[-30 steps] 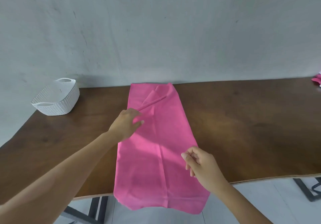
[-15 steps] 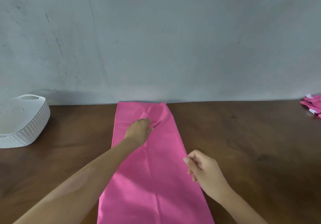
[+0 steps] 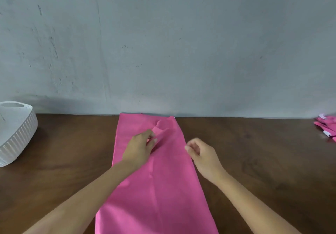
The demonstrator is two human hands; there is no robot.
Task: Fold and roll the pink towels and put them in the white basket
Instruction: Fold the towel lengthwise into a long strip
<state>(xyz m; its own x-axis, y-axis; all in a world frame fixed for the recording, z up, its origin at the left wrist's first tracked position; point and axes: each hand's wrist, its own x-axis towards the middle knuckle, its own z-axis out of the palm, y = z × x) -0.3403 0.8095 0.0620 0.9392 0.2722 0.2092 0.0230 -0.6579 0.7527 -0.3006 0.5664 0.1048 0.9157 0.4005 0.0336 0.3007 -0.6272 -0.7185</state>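
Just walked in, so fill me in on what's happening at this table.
A person is folding a pink towel laid lengthwise on the wooden table. The left hand pinches a rumpled flap near its far end; the right hand sits at its right edge. The white basket waits at left; more pink towels lie far right.

Soft even daylight, faint shadows, wide-angle edge bending.

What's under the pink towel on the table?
The pink towel lies flat on the wooden table. The left hand pinches a raised fold. Anything under it is covered.
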